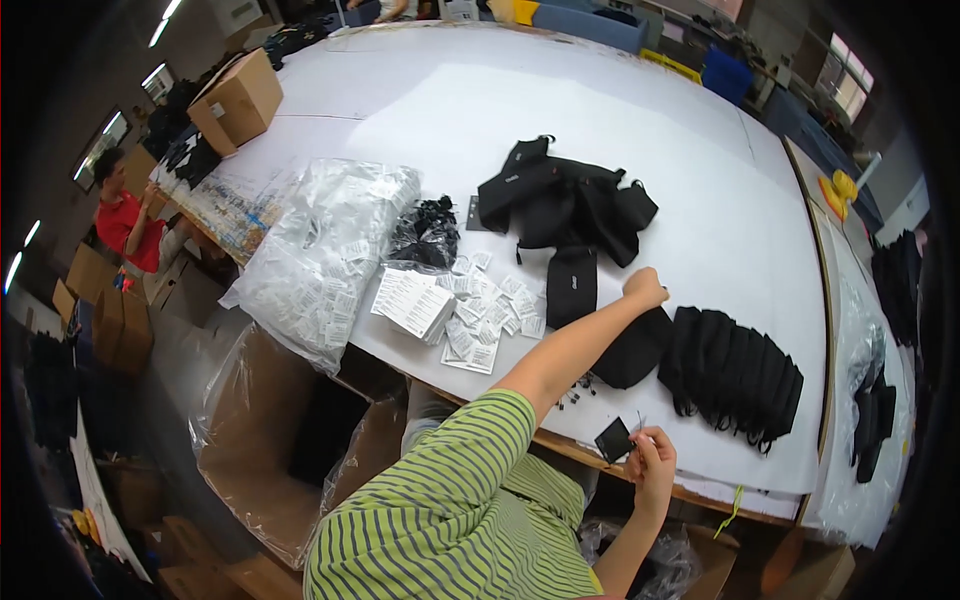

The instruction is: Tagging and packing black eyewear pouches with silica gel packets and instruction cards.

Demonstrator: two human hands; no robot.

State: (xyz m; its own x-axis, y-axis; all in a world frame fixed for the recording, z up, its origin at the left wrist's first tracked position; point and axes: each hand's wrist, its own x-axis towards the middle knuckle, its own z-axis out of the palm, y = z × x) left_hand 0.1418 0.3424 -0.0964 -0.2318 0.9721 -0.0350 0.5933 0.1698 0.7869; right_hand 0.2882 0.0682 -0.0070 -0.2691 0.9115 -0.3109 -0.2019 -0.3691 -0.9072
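Head view: small blk tag (612, 440) is pinched in R hand (654, 460) by near edge of table (720, 190); L hand (647, 288) is seen at far side of blk fabric pc (634, 355), grip can't be told; blk row (733, 372) is laid to R.

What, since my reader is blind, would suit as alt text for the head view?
A person's right hand holds a small black square, the left hand near a black fabric item, at a white table with a row of black items and white labels.

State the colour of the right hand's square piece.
The square piece is black; head view.
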